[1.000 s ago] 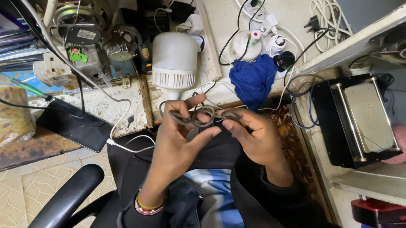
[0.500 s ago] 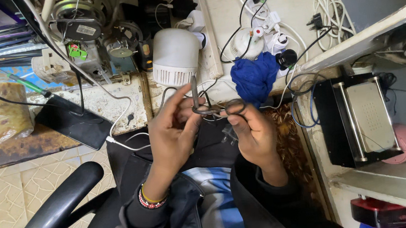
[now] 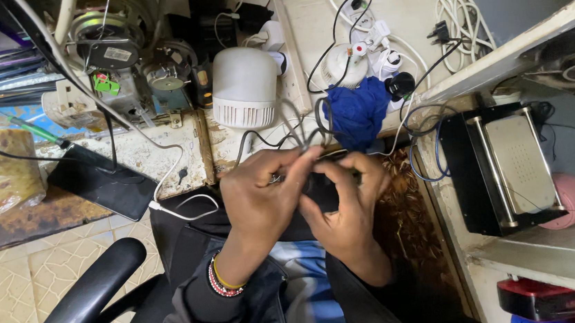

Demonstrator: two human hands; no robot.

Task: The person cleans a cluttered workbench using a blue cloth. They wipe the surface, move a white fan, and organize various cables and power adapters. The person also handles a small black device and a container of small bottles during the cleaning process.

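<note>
My left hand (image 3: 263,198) and my right hand (image 3: 346,201) meet over my lap at the bench's front edge. Together they grip a small dark device (image 3: 321,187) with a grey cord (image 3: 298,129) looping up from it. The fingers of both hands wrap over it and hide most of it. A beaded bracelet (image 3: 220,283) circles my left wrist.
A white lamp bulb housing (image 3: 246,96) and a blue cloth (image 3: 358,110) lie on the worn bench just beyond my hands. A black phone (image 3: 99,185) rests at the left. A black metal box (image 3: 506,166) sits on the right. Motors, white plugs and cables crowd the back. A chair armrest (image 3: 81,304) lies lower left.
My hands have drawn closer together and turned the dark device. The grey cord now loops higher over my fingers.
</note>
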